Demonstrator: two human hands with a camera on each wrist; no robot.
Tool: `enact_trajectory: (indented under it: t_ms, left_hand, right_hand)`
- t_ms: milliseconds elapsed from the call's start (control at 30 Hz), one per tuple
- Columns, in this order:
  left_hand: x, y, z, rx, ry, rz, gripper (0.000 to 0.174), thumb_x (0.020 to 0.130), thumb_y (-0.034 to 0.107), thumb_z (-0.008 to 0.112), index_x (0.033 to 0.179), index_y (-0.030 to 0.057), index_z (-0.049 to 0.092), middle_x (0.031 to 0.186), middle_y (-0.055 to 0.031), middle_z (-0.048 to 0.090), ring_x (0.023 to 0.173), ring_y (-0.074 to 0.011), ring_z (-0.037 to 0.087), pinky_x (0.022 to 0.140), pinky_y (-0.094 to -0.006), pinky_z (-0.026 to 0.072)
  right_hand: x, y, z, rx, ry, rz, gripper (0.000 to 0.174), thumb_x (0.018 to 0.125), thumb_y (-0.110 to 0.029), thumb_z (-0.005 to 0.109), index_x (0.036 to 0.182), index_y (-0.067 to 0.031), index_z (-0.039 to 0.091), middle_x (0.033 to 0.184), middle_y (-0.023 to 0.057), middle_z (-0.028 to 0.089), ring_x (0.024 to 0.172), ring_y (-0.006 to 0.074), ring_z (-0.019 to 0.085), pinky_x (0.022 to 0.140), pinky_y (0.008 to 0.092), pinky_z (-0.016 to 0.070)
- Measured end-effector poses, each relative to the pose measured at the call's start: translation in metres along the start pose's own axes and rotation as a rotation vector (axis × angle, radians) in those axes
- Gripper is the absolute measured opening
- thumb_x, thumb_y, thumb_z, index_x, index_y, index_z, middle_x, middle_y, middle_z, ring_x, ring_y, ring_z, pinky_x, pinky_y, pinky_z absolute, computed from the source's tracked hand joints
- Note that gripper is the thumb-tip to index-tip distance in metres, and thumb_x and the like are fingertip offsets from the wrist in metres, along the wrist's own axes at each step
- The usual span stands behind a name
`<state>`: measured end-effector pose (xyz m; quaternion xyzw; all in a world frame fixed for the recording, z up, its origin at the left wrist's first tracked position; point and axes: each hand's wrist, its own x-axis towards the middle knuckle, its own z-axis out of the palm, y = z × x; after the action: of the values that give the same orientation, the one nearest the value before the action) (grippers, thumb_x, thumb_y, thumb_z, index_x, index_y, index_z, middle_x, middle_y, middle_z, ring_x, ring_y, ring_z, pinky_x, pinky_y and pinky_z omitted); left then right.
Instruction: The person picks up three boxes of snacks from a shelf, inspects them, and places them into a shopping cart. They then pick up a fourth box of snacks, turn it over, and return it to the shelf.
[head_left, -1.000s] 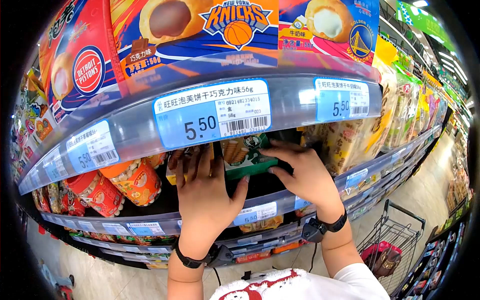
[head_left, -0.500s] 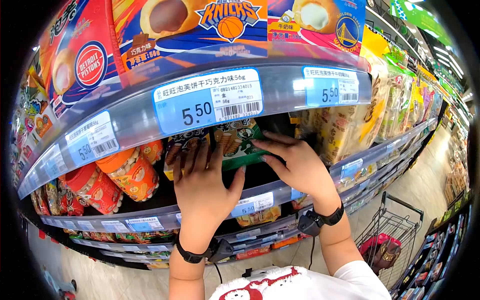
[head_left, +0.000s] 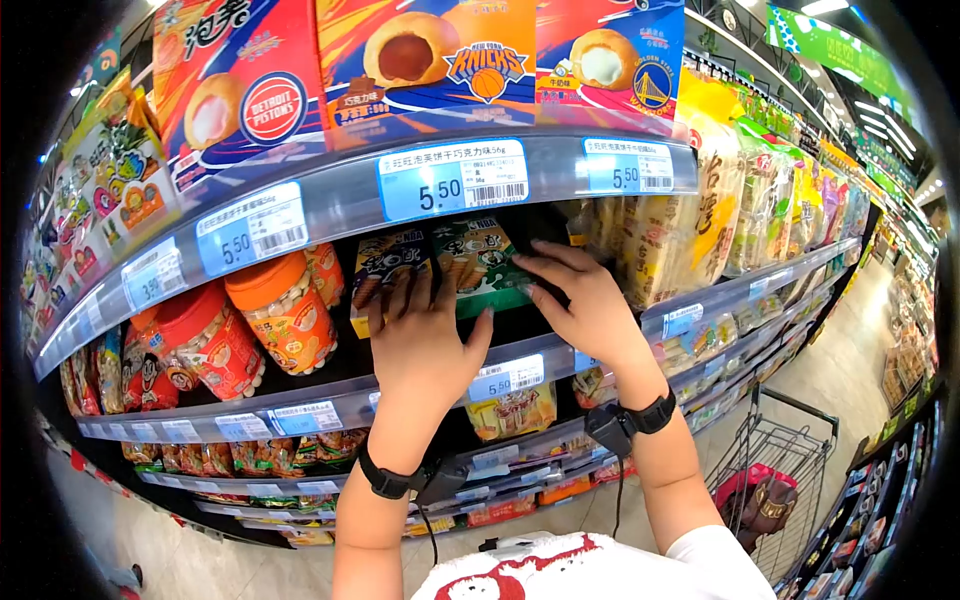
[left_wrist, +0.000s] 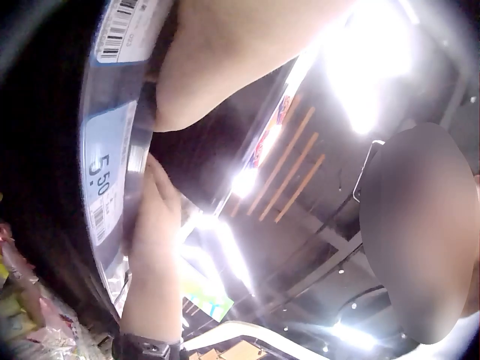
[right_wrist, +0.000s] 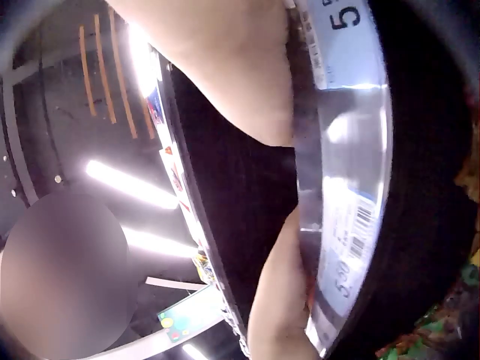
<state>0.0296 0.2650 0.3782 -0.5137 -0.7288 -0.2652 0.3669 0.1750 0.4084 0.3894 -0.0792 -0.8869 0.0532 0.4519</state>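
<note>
Straight, spread fingers of the left hand (head_left: 425, 345) press flat on two glossy rectangular cardboard packs, a dark box (head_left: 385, 262) and a green box (head_left: 482, 262), both standing near the front edge of the shelf (head_left: 340, 372). The right hand (head_left: 582, 300) lies with extended fingers across the green box's right end. Cylindrical orange-lidded jars (head_left: 290, 320) stand to the left.

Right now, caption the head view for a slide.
Left hand and right hand touch a green cardboard snack box on a supermarket shelf beside orange-lidded plastic jars.
</note>
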Motion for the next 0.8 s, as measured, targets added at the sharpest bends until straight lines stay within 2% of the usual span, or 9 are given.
enact_trajectory:
  t_ms: [200, 300, 367, 467, 567, 633, 700, 767, 800]
  left_hand:
    - [-0.002, 0.001, -0.001, -0.033, -0.033, -0.038, 0.057, 0.082, 0.043, 0.058, 0.123, 0.0045, 0.057, 0.122, -0.0170, 0.058, 0.120, -0.0321, 0.049, 0.102, -0.0496, 0.0311]
    - [-0.002, 0.004, -0.013, -0.057, 0.125, 0.039, 0.053, 0.080, 0.036, 0.063, 0.123, 0.0053, 0.057, 0.121, -0.0162, 0.057, 0.119, -0.0321, 0.049, 0.101, -0.0497, 0.0315]
    - [-0.007, 0.010, -0.044, -0.385, 0.185, 0.163, 0.049, 0.078, 0.030, 0.067, 0.120, 0.0057, 0.059, 0.117, -0.0159, 0.058, 0.113, -0.0324, 0.052, 0.097, -0.0497, 0.0352]
    - [-0.031, 0.017, -0.113, -0.868, 0.232, 0.386, 0.036, 0.074, 0.020, 0.071, 0.107, 0.0074, 0.065, 0.110, -0.0125, 0.060, 0.098, -0.0301, 0.057, 0.081, -0.0450, 0.0451]
    - [-0.055, 0.026, -0.138, -1.224, 0.571, 0.757, 0.016, 0.085, 0.025, 0.060, 0.095, 0.0137, 0.059, 0.091, -0.0010, 0.054, 0.085, -0.0163, 0.054, 0.076, -0.0357, 0.0407]
    - [-0.045, 0.029, -0.131, -1.556, 0.910, 1.098, 0.017, 0.085, 0.027, 0.063, 0.101, 0.0220, 0.060, 0.091, 0.0065, 0.053, 0.083, -0.0112, 0.053, 0.073, -0.0333, 0.0398]
    - [-0.058, 0.031, -0.133, -1.667, 1.005, 1.048, 0.018, 0.085, 0.026, 0.065, 0.103, 0.0271, 0.060, 0.088, 0.0107, 0.050, 0.079, -0.0082, 0.051, 0.069, -0.0310, 0.0383]
    - [-0.092, 0.025, -0.151, -1.538, 0.786, 0.649, 0.018, 0.086, 0.021, 0.065, 0.101, 0.0291, 0.058, 0.083, 0.0115, 0.047, 0.075, -0.0071, 0.049, 0.067, -0.0287, 0.0361]
    - [-0.109, 0.022, -0.157, -1.598, 0.643, 0.577, 0.020, 0.086, 0.021, 0.065, 0.102, 0.0294, 0.058, 0.084, 0.0115, 0.048, 0.076, -0.0067, 0.049, 0.066, -0.0287, 0.0358]
  right_hand:
    - [-0.014, -0.066, -0.041, -0.231, 0.299, -0.299, 0.031, 0.076, -0.010, 0.065, 0.107, -0.0101, 0.066, 0.108, 0.0133, 0.060, 0.096, 0.0291, 0.058, 0.087, 0.0433, 0.0476]
    - [-0.040, -0.134, -0.084, -0.221, 0.341, -0.432, 0.023, 0.075, -0.011, 0.068, 0.097, -0.0092, 0.069, 0.099, 0.0084, 0.062, 0.086, 0.0214, 0.060, 0.079, 0.0384, 0.0505]
    - [-0.073, -0.169, -0.104, -0.110, 0.355, -0.437, 0.019, 0.075, -0.012, 0.069, 0.094, -0.0077, 0.070, 0.096, 0.0069, 0.063, 0.079, 0.0197, 0.061, 0.072, 0.0346, 0.0522]
    - [-0.082, -0.199, -0.116, -0.111, 0.408, -0.597, 0.025, 0.090, -0.020, 0.054, 0.115, -0.0171, 0.052, 0.086, 0.0080, 0.061, 0.066, 0.0200, 0.059, 0.058, 0.0331, 0.0501]
    - [-0.085, -0.220, -0.119, -0.184, 0.438, -0.697, 0.028, 0.099, -0.021, 0.044, 0.126, -0.0211, 0.044, 0.080, 0.0085, 0.059, 0.062, 0.0200, 0.057, 0.051, 0.0330, 0.0474]
    - [-0.096, -0.245, -0.112, -0.231, 0.473, -0.577, 0.029, 0.099, -0.021, 0.043, 0.128, -0.0209, 0.043, 0.081, 0.0088, 0.059, 0.061, 0.0201, 0.057, 0.051, 0.0339, 0.0465]
    - [-0.109, -0.259, -0.110, -0.265, 0.462, -0.536, 0.031, 0.099, -0.020, 0.043, 0.130, -0.0210, 0.043, 0.082, 0.0090, 0.059, 0.060, 0.0203, 0.056, 0.050, 0.0347, 0.0461]
    - [-0.116, -0.278, -0.101, -0.306, 0.495, -0.430, 0.034, 0.099, -0.021, 0.043, 0.132, -0.0218, 0.041, 0.083, 0.0093, 0.060, 0.059, 0.0197, 0.056, 0.049, 0.0339, 0.0458]
    - [-0.120, -0.288, -0.096, -0.326, 0.508, -0.376, 0.035, 0.099, -0.021, 0.043, 0.134, -0.0223, 0.040, 0.083, 0.0094, 0.060, 0.059, 0.0195, 0.055, 0.049, 0.0336, 0.0456]
